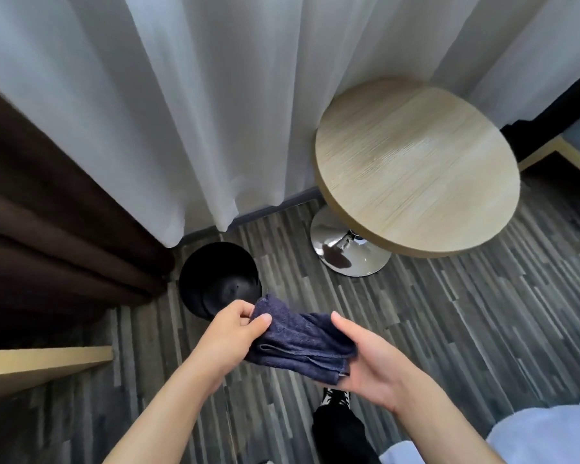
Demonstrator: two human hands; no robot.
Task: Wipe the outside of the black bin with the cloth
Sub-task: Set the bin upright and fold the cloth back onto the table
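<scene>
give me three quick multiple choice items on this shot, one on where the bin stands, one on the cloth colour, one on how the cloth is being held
1. Where does the black bin stand?
A. on the round table
B. on the floor by the curtains
C. under the round table

2. What colour is the cloth?
A. dark blue
B. white
C. yellow

3. How is the cloth held?
A. it lies loose on the floor
B. it hangs over the bin's rim
C. both hands hold it, above the floor

Key:
1 B: the bin sits on the striped floor where the brown curtain meets the white curtain, left of the round table.
2 A: the towelling is navy against the grey floor.
3 C: the left hand pinches one end while the right hand supports the other, folded end.
</scene>
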